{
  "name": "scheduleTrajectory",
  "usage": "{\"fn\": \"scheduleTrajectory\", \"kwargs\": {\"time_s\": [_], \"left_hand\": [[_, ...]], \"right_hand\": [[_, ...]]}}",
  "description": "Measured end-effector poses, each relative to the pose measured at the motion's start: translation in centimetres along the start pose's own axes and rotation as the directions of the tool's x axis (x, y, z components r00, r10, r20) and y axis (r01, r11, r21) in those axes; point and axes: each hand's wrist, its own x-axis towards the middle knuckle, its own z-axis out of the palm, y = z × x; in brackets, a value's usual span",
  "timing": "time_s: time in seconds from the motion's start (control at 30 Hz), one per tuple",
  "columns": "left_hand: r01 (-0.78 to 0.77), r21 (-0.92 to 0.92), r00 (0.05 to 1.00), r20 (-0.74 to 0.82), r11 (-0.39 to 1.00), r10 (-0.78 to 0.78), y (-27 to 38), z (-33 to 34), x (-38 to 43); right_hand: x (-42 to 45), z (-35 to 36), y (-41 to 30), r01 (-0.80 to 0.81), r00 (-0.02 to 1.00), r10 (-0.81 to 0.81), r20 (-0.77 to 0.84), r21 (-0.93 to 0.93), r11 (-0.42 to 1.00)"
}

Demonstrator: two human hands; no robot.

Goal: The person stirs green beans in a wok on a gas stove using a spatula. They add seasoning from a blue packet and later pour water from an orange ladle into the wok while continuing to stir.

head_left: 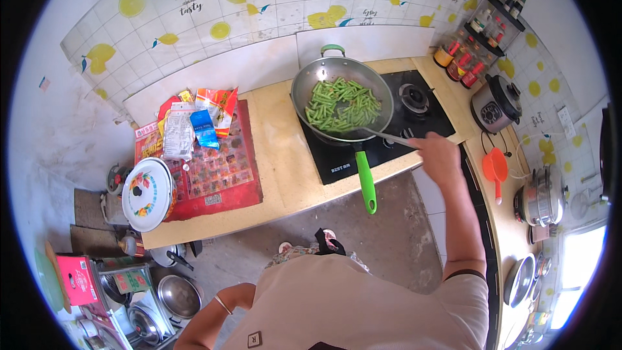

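My right hand (438, 155) grips the handle of a metal spatula (388, 137), whose head is down among the green beans. Cut green beans (340, 107) lie spread over the bottom of a wok (381, 75). The wok rests on the left burner of a black gas cooktop (335, 158). Its bright green handle (365, 180) points towards me, and a small loop handle (333, 48) is on the far side. Close to my waist is my left hand (244, 295), with a bracelet at the wrist; its fingers are hidden by my shirt.
Seasoning packets (180, 129) lie on a red sheet (214, 204) left of the wok. A lidded enamel pot (146, 194) stands at the counter's left end. Rightward are bottles (457, 61), a pressure cooker (494, 104), an orange ladle (494, 165) and a steamer (542, 197).
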Motion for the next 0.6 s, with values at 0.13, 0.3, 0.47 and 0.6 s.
{"fn": "scheduleTrajectory", "kwargs": {"time_s": [0.13, 0.3, 0.47, 0.6], "left_hand": [[0.026, 0.043, 0.999, 0.042, 0.999, -0.028, 0.0, -0.7, 0.4], [0.089, -0.08, 0.995, -0.045, 0.993, -0.093, -0.4, 1.2, -0.4], [0.166, -0.133, 0.984, -0.036, 0.977, -0.172, 2.1, 1.0, -1.5], [0.241, -0.089, 0.967, -0.066, 0.966, -0.247, 4.7, 0.4, -1.9]], "right_hand": [[4.5, 6.9, -2.3, -0.076, 0.987, 0.085, -0.135, 0.076, 0.994], [6.6, 4.6, 0.5, -0.163, 0.978, 0.172, -0.121, 0.075, 0.984], [8.6, 6.0, 7.4, -0.229, 0.958, 0.257, -0.127, 0.202, 0.952], [11.8, 13.4, 4.5, -0.633, 0.774, 0.224, 0.593, 0.711, 0.306]]}}
